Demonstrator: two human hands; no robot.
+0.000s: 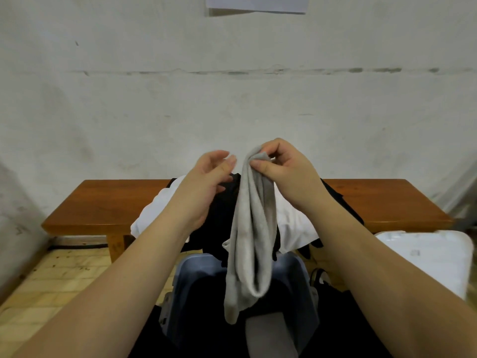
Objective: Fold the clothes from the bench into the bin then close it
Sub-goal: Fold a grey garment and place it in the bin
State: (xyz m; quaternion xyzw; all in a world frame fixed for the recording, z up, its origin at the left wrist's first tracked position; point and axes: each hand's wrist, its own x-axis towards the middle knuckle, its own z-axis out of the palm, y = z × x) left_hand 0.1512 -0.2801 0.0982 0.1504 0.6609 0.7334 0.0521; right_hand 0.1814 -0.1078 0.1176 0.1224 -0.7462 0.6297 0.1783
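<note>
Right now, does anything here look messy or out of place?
Mostly no. The white and black clothes lie in a loose heap on the bench, some spilling over its front edge. The right hand pinches a grey garment above the open bin.

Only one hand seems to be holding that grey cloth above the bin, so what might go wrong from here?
1. The right hand only pinches the top of the grey cloth; the left hand is open beside it. If the pinch slips, the cloth would likely drop unfolded into the bin.
2. Black clothes hang over the bench edge and may slide off.
</note>
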